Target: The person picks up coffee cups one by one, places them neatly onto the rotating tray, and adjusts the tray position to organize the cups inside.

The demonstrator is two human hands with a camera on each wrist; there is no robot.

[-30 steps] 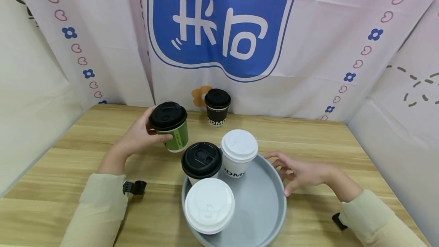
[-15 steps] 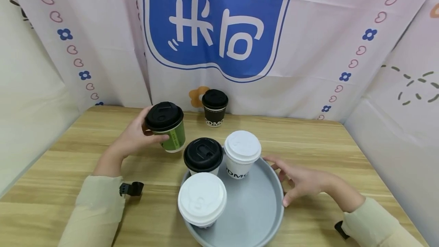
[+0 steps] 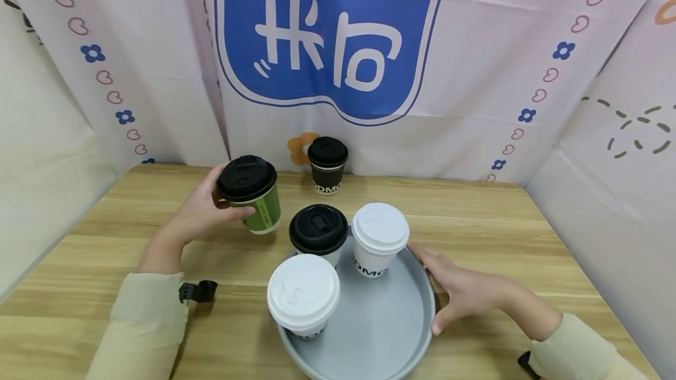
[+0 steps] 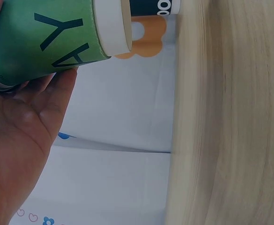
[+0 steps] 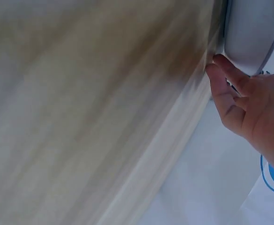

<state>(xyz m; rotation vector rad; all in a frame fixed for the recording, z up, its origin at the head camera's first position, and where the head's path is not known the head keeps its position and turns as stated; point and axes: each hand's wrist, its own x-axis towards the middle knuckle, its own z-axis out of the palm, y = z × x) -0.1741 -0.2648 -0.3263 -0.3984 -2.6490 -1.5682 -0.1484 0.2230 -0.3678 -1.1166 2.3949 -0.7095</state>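
Note:
My left hand [image 3: 203, 211] grips a green paper cup [image 3: 266, 210] with a black lid, thumb in front, and holds it tilted at the back left. In the left wrist view the cup's green sleeve [image 4: 48, 40] lies above the palm. My right hand [image 3: 465, 289] holds the right side of a round grey tray [image 3: 430, 333], thumb and fingers spread along its rim. On the tray's left part stand a black-lidded cup [image 3: 319, 228], a white-lidded cup [image 3: 379, 239] behind, and another white-lidded cup [image 3: 303, 295] in front. The right wrist view shows bent fingers at the tray's side.
A smaller black cup [image 3: 327, 166] with a black lid stands at the table's back edge, before a printed cloth [image 3: 465, 139]. White cloth walls [image 3: 597, 151] close off both sides of the wooden table [image 3: 232, 333].
The tray has turned clockwise with my right hand, which slid toward me. Its front cup went left, its two others right and back. My left hand still holds the green cup.

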